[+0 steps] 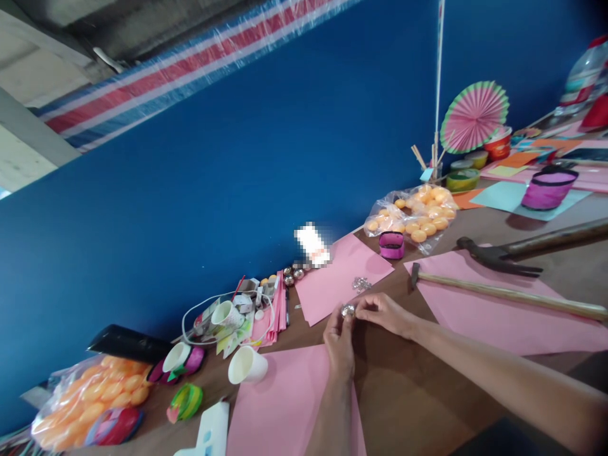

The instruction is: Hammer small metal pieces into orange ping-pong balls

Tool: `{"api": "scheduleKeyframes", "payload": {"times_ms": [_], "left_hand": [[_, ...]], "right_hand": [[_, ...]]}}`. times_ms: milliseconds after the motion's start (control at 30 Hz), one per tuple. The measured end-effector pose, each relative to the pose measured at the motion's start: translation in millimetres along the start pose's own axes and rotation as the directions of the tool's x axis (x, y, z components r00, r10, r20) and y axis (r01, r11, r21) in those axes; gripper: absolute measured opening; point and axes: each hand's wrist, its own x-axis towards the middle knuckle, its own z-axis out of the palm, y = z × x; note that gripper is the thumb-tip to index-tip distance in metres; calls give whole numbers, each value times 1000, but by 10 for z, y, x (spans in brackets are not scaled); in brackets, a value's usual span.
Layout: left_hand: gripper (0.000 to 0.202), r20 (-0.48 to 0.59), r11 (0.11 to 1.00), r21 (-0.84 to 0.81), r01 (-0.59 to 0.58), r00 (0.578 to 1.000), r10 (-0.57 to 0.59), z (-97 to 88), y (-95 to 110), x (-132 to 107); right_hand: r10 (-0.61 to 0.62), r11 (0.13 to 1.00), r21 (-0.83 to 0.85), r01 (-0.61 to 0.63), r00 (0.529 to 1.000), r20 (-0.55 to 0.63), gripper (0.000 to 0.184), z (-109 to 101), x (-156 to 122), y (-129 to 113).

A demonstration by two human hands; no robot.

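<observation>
Well, the left hand holds a ball (right hand alongside).

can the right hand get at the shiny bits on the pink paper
Probably yes: the shiny bits lie just beyond the right hand, with nothing visible between, though that hand is at the silver piece.
</observation>
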Motion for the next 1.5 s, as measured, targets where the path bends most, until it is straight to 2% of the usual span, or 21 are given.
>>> {"api": "scheduleKeyframes", "payload": {"times_ms": [233,533,700,900,1167,1300,1500], "left_hand": [[42,-23,1000,25,18,1000,-17,15,38,-8],[42,36,998,65,7,999,-9,39,42,-13],[42,37,999,22,31,999,-32,14,3,-2],[42,37,989,-122,85,996,-81,6,-27,13],[39,72,986,-149,75,995,-65,11,3,18],[37,70,975,-199,95,994,-83,-5,-12,34],[31,125,951,-276,140,986,-109,-15,20,30]], "right_hand": [[32,999,15,-31,998,-53,20,13,6,12],[24,999,23,-22,997,-80,20,33,26,43],[-47,999,12,48,997,-68,20,39,43,51],[-85,994,62,87,995,-46,20,61,45,115],[-181,983,-27,179,981,-72,15,97,10,144],[-187,982,-44,184,981,-60,18,109,-5,128],[-169,984,-75,163,983,-68,19,103,0,82]]}}
